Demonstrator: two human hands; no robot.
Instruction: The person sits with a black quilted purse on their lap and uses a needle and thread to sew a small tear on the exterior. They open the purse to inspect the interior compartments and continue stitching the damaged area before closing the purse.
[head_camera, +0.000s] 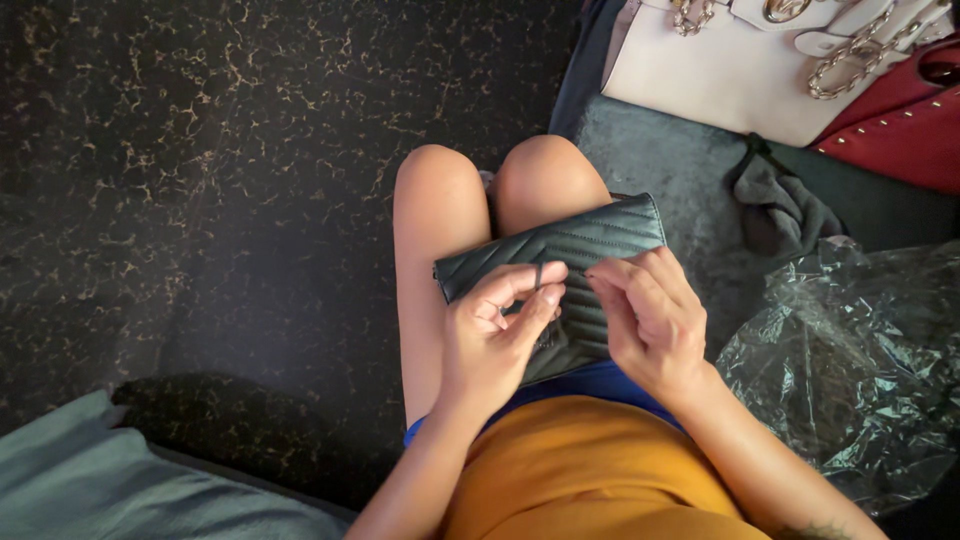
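So the person's sitting down with a dark green quilted leather wallet with chevron stitching (570, 262) lying across their bare knees, long side running left to right and tilted up a bit toward the far right. Both hands are on its near edge. The left hand (495, 335) has its fingers curled in, thumb and forefinger tips pinched against the wallet's front flap around the middle, so that grip is closed on the wallet. The right hand (650, 315) sits just beside it, fingertips nearly touching the left ones, also pinching at the same spot on the flap. There's some kind of small metal bit under the left palm, but it's too hidden to tell what it is.

Off to the right there's a crinkled sheet of clear plastic wrapping (850, 360) lying on the dark grey carpeted surface (680, 170), with a crumpled grey cloth pouch (780, 210) just past it. Far right corner has a pale pink leather handbag with a gold chain (740, 60) and a red studded bag (900, 125) touching it. Floor on the left is black marble with gold veining (200, 150), and a teal cushion (120, 480) sits near left.
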